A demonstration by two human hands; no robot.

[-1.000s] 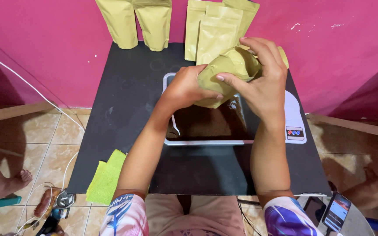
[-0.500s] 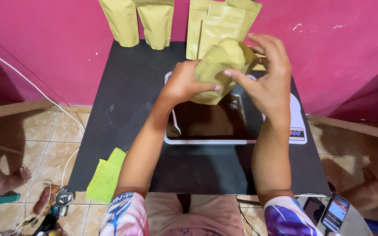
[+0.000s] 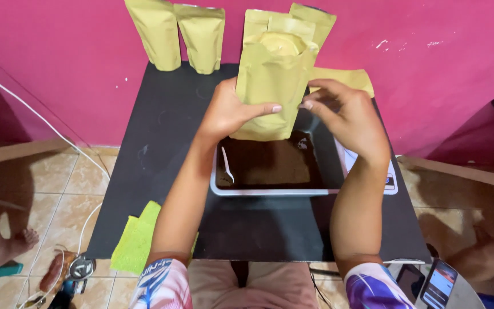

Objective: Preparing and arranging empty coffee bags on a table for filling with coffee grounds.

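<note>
Hands meet above a black desk (image 3: 161,149). Left hand (image 3: 227,111) grips an upright tan paper stand-up pouch (image 3: 273,80), its top open, over a white tray of dark brown powder (image 3: 267,163). Right hand (image 3: 347,117) hovers beside it, fingers loosely curled, holding nothing. Bare desk lies left of the tray. A second earlier both hands clasped the pouch, tilted and crumpled.

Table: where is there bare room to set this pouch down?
Bare black table lies left of the tray, below the two standing pouches, and along the near edge in front of the tray. Crowded: back right, with pouches, a flat pouch and scale. The left hand holds the pouch.
</note>
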